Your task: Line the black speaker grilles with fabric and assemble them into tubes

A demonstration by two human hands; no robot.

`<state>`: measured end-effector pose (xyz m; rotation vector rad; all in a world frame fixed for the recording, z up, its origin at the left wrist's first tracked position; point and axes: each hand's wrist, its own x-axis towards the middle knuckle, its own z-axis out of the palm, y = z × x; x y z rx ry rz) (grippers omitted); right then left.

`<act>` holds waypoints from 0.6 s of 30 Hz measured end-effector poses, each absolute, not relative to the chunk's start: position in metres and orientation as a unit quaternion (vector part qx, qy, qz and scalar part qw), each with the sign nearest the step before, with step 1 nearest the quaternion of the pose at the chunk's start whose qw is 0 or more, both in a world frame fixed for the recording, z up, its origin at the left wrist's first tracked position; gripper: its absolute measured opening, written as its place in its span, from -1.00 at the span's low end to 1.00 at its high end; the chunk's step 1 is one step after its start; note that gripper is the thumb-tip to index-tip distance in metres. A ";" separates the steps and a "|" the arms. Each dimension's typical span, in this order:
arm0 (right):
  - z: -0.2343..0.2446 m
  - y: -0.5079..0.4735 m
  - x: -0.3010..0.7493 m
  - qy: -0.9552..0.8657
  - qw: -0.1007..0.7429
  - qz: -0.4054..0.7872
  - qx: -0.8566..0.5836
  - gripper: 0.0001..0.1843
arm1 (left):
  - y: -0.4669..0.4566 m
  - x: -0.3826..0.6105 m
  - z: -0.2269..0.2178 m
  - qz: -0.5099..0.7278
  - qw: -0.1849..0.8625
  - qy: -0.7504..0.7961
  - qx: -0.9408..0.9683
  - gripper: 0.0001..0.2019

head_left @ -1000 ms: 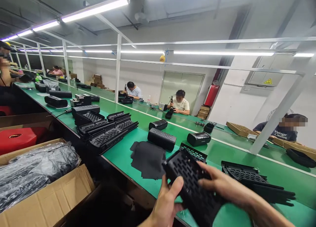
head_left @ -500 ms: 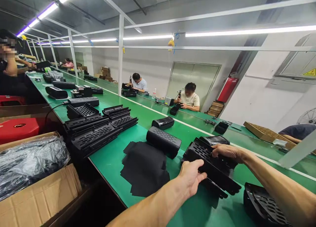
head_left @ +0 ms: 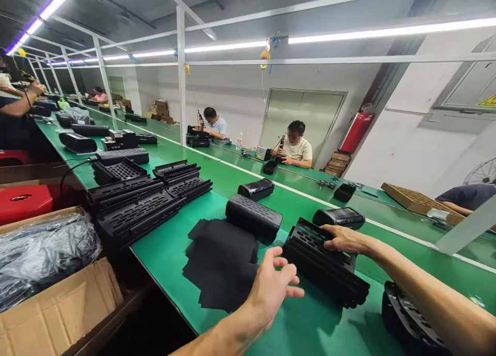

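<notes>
A black perforated panel [head_left: 310, 235] with slotted holes lies on a stack of similar dark panels [head_left: 327, 276] on the green bench. My right hand [head_left: 343, 238] grips its far edge, with some fingertips hidden from sight. To the left of the stack, my left hand [head_left: 276, 283] is held empty above the bench, fingers spread and curled a little. Beside it are overlapping black sheets [head_left: 220, 263] lying flat. A rounded black housing [head_left: 253, 216] sits behind these sheets. Another perforated black housing [head_left: 406, 317] is partly covered by my right forearm.
More perforated panels [head_left: 143, 214] are piled along the bench's left side. An open cardboard box [head_left: 65, 309] with plastic-wrapped items stands below the left edge, near a red stool [head_left: 25, 198]. Across the green bench [head_left: 294, 201], a person [head_left: 298, 146] works with a tool.
My left hand has let go of the panels and drawn back to the left, its fingers spreading. The panels have settled together into a neater stack, with my right hand still at the far edge.
</notes>
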<state>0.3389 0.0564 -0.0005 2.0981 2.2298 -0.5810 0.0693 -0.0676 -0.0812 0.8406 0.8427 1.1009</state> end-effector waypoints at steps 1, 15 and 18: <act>-0.001 0.056 0.339 0.718 0.007 -0.187 0.671 -0.51 | -0.072 0.059 -0.088 0.493 0.659 0.383 0.420 -0.45; 0.012 0.113 0.385 0.577 -0.046 -0.021 0.815 -0.40 | -0.045 -0.190 -0.172 0.557 0.041 0.629 0.541 -0.54; -0.012 0.121 0.393 0.606 -0.053 0.045 0.792 -0.35 | -0.038 -0.185 -0.179 0.513 -0.019 0.617 0.597 -0.59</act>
